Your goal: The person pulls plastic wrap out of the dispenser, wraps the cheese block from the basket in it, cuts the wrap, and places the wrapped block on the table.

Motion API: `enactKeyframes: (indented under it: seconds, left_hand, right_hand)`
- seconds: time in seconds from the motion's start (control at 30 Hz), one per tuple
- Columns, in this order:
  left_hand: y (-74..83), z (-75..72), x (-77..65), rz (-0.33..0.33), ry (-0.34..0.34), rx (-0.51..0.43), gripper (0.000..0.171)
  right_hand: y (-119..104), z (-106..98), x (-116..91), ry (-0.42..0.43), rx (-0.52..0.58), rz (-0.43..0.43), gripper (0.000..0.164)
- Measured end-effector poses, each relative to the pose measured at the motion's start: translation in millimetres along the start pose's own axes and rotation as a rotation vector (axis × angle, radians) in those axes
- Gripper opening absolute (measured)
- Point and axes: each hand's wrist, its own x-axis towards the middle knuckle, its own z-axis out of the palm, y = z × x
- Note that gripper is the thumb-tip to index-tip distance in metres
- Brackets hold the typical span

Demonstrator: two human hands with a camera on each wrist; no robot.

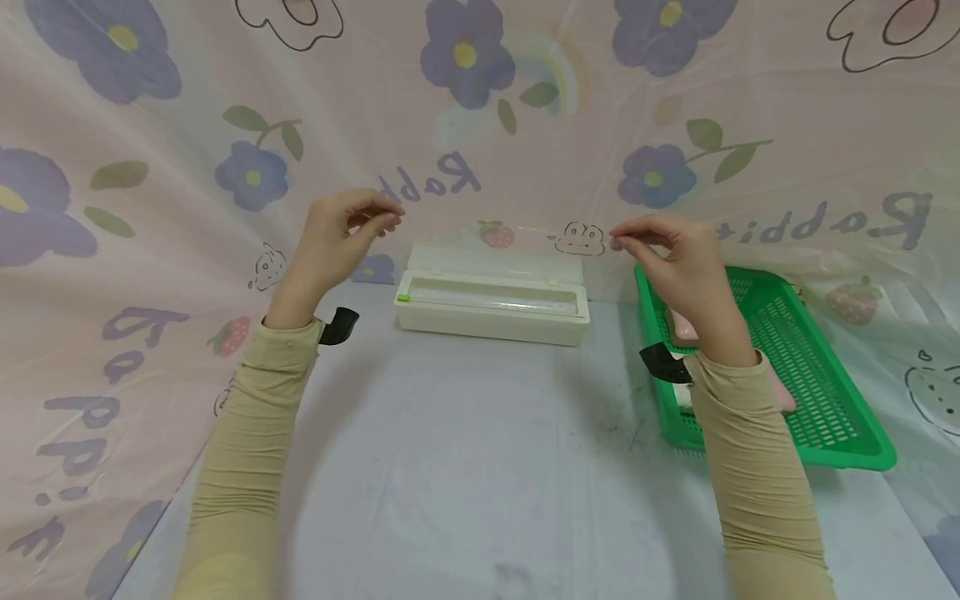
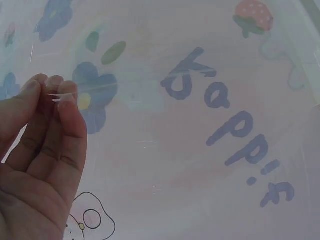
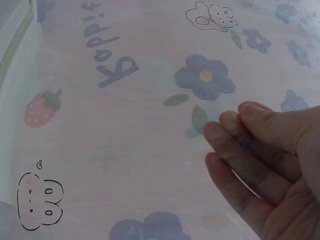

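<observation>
Tan sleeves (image 1: pixel 765 475) stretch forward in the foreground. Past them, the left hand (image 1: pixel 337 237) pinches a puckered edge of clear cling film (image 2: pixel 62 97) between thumb and fingertips; the right hand (image 1: pixel 678 267) pinches its far side. The sheet spans the gap between them, near the open white film dispenser (image 1: pixel 491 323). It should be featherlight, limp, clingy and easily torn, best held by its corners.

We watch from the head and both wrists.
High up, we face forward and down over the flat, bluish-white surface (image 1: pixel 465 450) to a pale pink, flower-printed sheet (image 1: pixel 540 158); our wrist views, much nearer the left fingers (image 2: pixel 72 125) and right fingers (image 3: pixel 250 167), share that sheet.
</observation>
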Motion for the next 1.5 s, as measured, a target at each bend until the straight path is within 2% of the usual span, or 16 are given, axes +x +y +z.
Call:
enactKeyframes:
  seconds: [0.23,0.47,0.67,0.9,1.1,1.2,1.3,1.43,1.5]
  left_hand:
    - [14.0,-3.5,0.4,0.019,0.033,-0.027,0.013]
    - [42.9,-10.7,0.0,0.039,0.058,-0.04,0.012]
    - [48.4,-16.9,-2.3,0.037,0.046,-0.099,0.012]
    - [52.0,-24.1,-12.2,0.016,0.007,-0.18,0.011]
    - [42.0,-29.3,-29.8,-0.053,-0.056,-0.188,0.014]
    - [36.1,-31.5,-42.8,-0.06,-0.102,-0.205,0.015]
    - [37.1,-34.7,-58.7,-0.097,-0.189,-0.244,0.016]
    - [37.6,-38.8,-79.9,-0.192,-0.344,-0.265,0.015]
    - [35.5,-39.4,-90.0,-0.221,-0.418,-0.277,0.014]
  right_hand:
    - [-6.7,-3.1,2.7,0.056,0.013,-0.051,0.011]
    - [-14.2,-5.9,4.8,0.072,0.016,-0.06,0.012]
    - [-24.1,-9.9,2.9,0.078,0.042,-0.097,0.013]
    - [-29.2,-17.6,-9.1,0.019,-0.004,-0.194,0.015]
    - [-41.0,-17.7,-25.0,0.013,-0.016,-0.28,0.021]
    - [-44.9,-17.0,-37.4,-0.009,-0.004,-0.314,0.022]
    - [-47.1,-15.9,-53.6,-0.035,0.016,-0.335,0.007]
    - [-47.2,-9.0,-75.1,-0.048,0.07,-0.402,0.031]
    - [-47.8,-4.9,-87.1,-0.066,0.099,-0.43,0.032]
